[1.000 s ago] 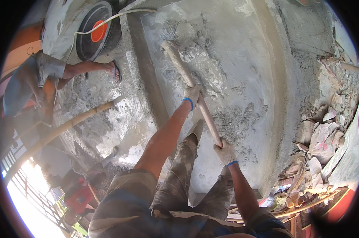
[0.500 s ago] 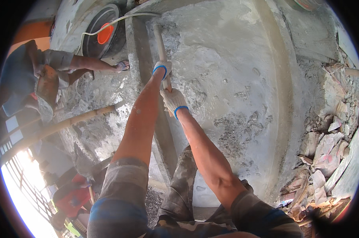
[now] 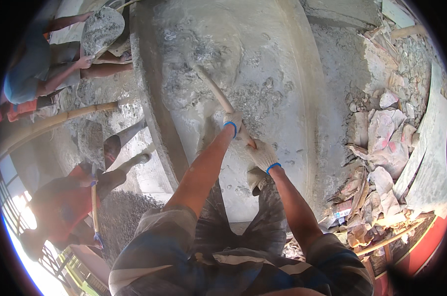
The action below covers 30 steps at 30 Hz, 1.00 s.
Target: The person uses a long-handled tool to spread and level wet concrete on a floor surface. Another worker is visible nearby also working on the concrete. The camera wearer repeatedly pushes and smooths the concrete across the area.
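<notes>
Wet grey cement mix point(image 3: 255, 93) lies in a shallow bed with low walls. A long wooden handle point(image 3: 214, 90) slants across it, its far end low at the mix; a tool head, if any, is hidden there. My left hand point(image 3: 232, 121), in a pale knit glove with a blue cuff, is closed round the middle of the handle. Nearer to me, my right hand point(image 3: 263, 155), gloved alike, wraps the handle's near end. My legs stand apart in the bed's near part.
Left of the low wall point(image 3: 156, 106), a person point(image 3: 36, 64) holds a grey, cement-caked pan point(image 3: 103, 30). Nearer, another person in red point(image 3: 60, 207) is beside a shovel point(image 3: 94, 202) and gravel point(image 3: 129, 222). A pole point(image 3: 60, 118) juts in between. Torn paper sacks point(image 3: 381, 138) and rubble lie right.
Both my hands have come nearer and to the right with the handle, which now slants more. The co-worker at the far left has raised the pan. The person in red shows more fully.
</notes>
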Each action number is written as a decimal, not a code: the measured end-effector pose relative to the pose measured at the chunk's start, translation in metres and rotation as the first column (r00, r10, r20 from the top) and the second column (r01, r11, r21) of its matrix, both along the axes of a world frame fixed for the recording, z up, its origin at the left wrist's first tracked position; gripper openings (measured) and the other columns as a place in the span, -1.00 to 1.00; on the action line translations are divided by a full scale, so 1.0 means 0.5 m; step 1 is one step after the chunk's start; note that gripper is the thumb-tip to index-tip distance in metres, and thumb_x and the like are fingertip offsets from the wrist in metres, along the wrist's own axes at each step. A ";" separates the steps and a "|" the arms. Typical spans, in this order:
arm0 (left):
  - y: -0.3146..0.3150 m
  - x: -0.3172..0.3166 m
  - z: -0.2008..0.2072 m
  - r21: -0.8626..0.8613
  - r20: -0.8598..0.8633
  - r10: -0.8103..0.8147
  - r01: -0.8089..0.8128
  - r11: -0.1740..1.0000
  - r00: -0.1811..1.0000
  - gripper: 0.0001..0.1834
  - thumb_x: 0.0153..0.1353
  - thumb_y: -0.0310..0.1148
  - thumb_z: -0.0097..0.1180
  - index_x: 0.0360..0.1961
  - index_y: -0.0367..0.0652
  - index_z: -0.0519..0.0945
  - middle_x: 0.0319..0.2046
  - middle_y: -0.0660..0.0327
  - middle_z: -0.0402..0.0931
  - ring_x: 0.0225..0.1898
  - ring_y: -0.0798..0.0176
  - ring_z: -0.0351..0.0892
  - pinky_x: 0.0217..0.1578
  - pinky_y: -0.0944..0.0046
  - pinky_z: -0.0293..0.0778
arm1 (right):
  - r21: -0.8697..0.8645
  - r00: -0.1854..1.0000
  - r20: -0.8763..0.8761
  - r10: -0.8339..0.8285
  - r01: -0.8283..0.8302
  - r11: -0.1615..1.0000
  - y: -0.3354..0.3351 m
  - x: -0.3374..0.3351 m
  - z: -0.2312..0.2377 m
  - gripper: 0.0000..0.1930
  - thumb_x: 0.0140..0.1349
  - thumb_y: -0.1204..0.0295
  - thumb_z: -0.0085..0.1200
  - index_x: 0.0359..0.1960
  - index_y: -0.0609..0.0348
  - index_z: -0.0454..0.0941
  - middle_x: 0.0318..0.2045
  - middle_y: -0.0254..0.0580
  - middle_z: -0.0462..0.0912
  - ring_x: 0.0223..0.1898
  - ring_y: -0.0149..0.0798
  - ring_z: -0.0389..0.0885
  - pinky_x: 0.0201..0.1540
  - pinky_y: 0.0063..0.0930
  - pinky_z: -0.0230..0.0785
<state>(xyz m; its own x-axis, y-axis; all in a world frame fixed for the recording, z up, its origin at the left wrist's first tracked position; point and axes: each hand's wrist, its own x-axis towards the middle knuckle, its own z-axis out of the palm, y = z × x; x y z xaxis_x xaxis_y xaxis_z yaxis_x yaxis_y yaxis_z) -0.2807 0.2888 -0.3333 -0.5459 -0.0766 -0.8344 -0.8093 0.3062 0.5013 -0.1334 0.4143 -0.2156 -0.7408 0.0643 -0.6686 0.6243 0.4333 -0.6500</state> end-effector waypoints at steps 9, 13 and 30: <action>0.147 0.690 0.215 0.238 0.420 0.134 -0.252 0.938 0.898 -0.63 0.24 -0.34 0.44 -0.16 -0.25 0.47 -0.42 0.13 0.50 -0.42 0.12 0.69 -0.45 0.02 0.81 | 0.138 0.945 0.227 -0.236 0.208 0.968 0.088 0.673 0.274 -0.55 0.31 0.11 0.29 0.12 0.09 0.66 -0.23 0.26 0.77 -0.12 0.35 0.77 -0.09 0.13 0.60; 0.099 0.754 0.311 0.266 0.382 -0.121 0.017 0.964 0.916 -0.63 0.28 -0.32 0.41 -0.10 -0.30 0.49 -0.34 0.09 0.58 -0.38 0.11 0.72 -0.35 0.04 0.81 | 0.158 0.890 0.263 -0.371 0.340 0.927 -0.001 0.777 0.342 -0.54 0.30 0.09 0.31 0.13 0.06 0.67 -0.25 0.25 0.77 -0.13 0.34 0.77 -0.11 0.15 0.59; -0.678 0.021 0.660 -0.032 0.016 -0.257 0.257 0.966 0.966 -0.85 0.43 -0.30 0.23 -0.21 -0.12 0.57 -0.45 0.33 0.48 -0.52 0.42 0.47 -0.53 0.34 0.45 | 0.078 0.295 0.445 -0.846 0.928 0.364 -0.267 0.921 0.450 -0.62 0.35 0.06 0.34 -0.18 0.18 0.74 -0.59 -0.43 0.58 -0.62 -0.42 0.52 -0.57 -0.38 0.38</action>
<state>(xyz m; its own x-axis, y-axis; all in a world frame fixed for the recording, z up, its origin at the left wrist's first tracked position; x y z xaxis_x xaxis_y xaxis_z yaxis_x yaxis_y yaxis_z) -0.2703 -0.0502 -0.0035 -0.5415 0.0367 -0.8399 -0.7068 0.5211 0.4785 0.3273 0.2807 0.0095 -0.0063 0.3888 -0.9213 0.7340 -0.6239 -0.2683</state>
